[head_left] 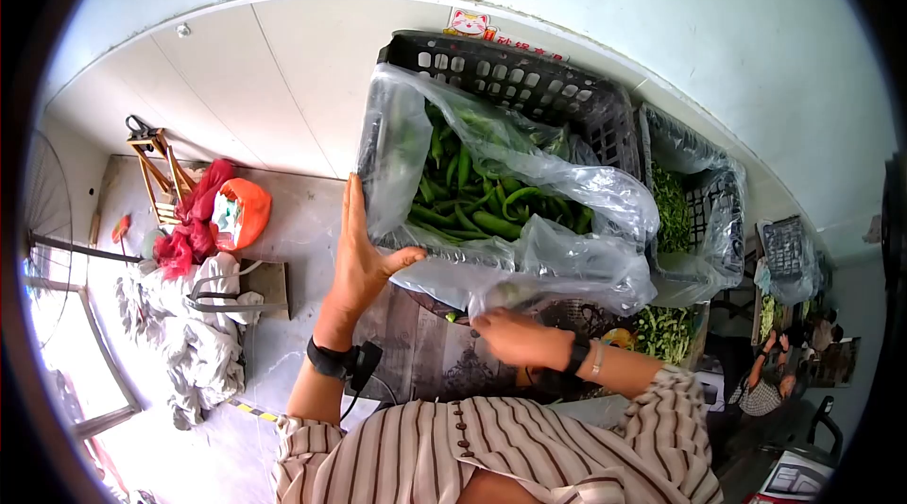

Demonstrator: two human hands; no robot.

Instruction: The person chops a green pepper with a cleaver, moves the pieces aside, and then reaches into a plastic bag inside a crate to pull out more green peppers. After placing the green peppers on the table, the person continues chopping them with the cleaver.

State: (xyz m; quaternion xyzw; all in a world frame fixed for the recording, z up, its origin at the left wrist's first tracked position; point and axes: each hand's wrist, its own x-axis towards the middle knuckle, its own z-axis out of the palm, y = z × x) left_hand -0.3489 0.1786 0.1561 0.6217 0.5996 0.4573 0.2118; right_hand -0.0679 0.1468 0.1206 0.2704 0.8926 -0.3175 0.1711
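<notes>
A black plastic crate (614, 112) lined with a clear plastic bag (605, 192) holds many long green chili peppers (472, 192). The bag's edge hangs over the crate's near side. My left hand (357, 258) lies along the crate's left side, fingers stretched out and thumb spread toward the front. Below the front edge, my right hand (522, 339) is closed on the hanging bag, its fingertips partly hidden. A small green piece (452, 316) lies on the dark patterned table (402, 353) between my hands.
Right of the crate stands a second lined crate (699, 263) with chopped greens (671, 206). More cut greens (666, 334) lie nearer. On the left floor are an orange bag (248, 213), red netting (179, 249), a stool (269, 287) and white cloth (198, 343). Other people (761, 395) are at far right.
</notes>
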